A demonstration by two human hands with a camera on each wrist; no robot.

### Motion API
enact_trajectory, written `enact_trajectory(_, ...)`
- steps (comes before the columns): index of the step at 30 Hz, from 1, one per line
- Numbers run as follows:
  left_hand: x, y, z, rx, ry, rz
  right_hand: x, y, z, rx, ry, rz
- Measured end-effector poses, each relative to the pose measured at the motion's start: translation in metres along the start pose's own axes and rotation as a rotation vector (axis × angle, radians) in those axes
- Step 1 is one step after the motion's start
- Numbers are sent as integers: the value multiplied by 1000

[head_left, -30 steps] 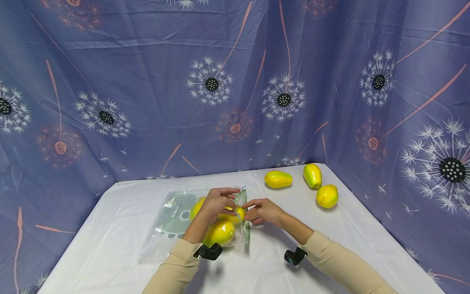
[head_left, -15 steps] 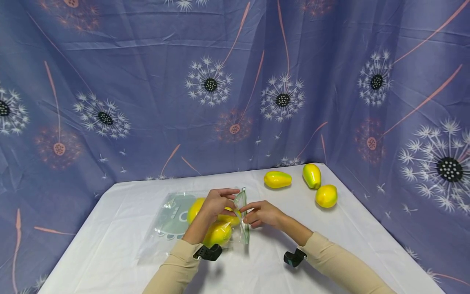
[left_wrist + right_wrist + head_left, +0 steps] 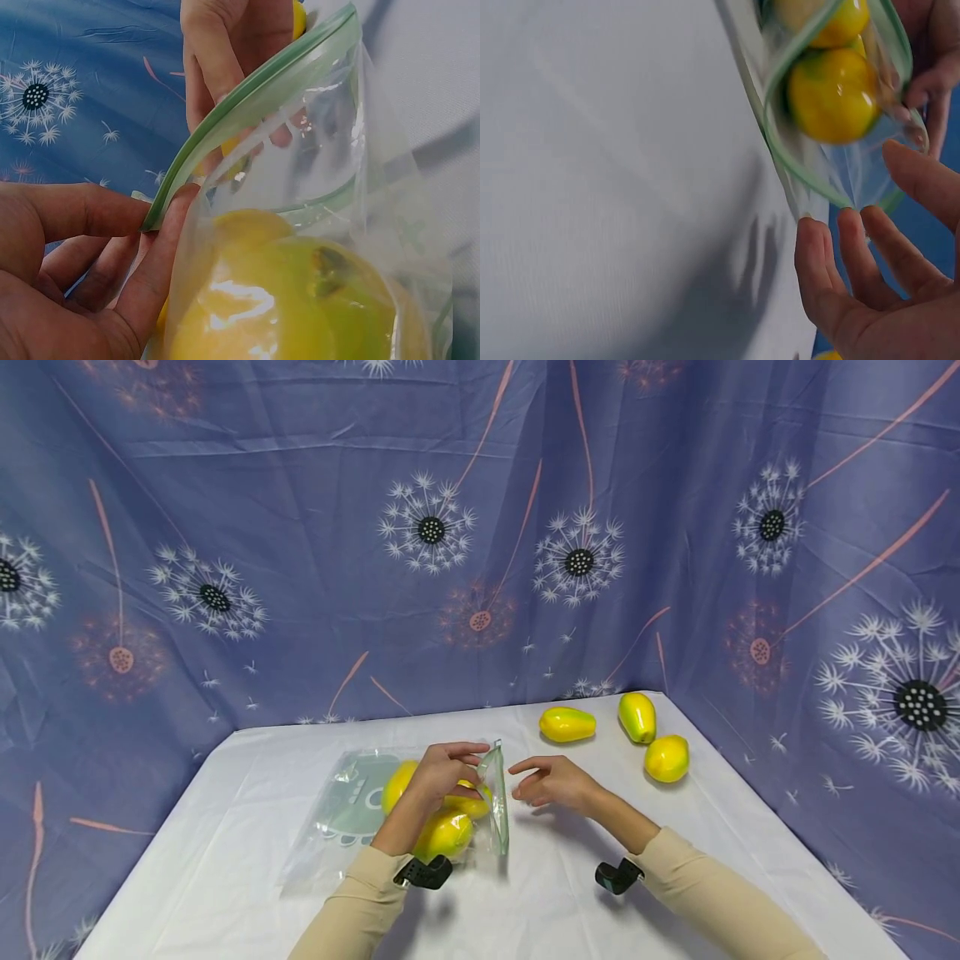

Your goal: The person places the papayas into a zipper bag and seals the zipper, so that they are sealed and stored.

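White tabletop point(image 3: 540, 902) — bagged fruit point(image 3: 446, 835) partly hidden

A blue dandelion-printed curtain point(image 3: 322, 568) spanned the upper frame, and a white-covered table point(image 3: 225, 835) occupied the lower centre.

Head view bright, wrist views dimmer — glare streaks the green-rimmed clear plastic bag point(image 3: 322, 127); soft shadow greys the white cloth-covered table point(image 3: 615, 150).

I can't read any word, number, label or brand, neither on the clear bag point(image 3: 356, 806), nor on the yellow fruits point(image 3: 567, 725), nor on the curtain point(image 3: 322, 593).
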State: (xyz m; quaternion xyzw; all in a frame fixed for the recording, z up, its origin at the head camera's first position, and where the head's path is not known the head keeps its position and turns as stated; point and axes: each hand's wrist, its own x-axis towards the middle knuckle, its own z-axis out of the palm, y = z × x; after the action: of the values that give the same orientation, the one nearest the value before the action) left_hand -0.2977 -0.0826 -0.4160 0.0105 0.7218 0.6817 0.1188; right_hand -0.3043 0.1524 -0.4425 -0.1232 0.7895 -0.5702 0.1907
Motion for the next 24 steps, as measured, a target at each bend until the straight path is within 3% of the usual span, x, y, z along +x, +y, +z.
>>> enact_trajectory(5, -1, 1, -1, 2, -4, -1, -9, -5, -14, -20, 71, -1)
enact_trajectory(11, 0, 2, 0, 0, -24, -7, -21, -9, -35, -127, 178, 2)
enact_trajectory(24, 1, 0, -2, -4, -11, -2, -48, -12, -87, -200, 276, 58)
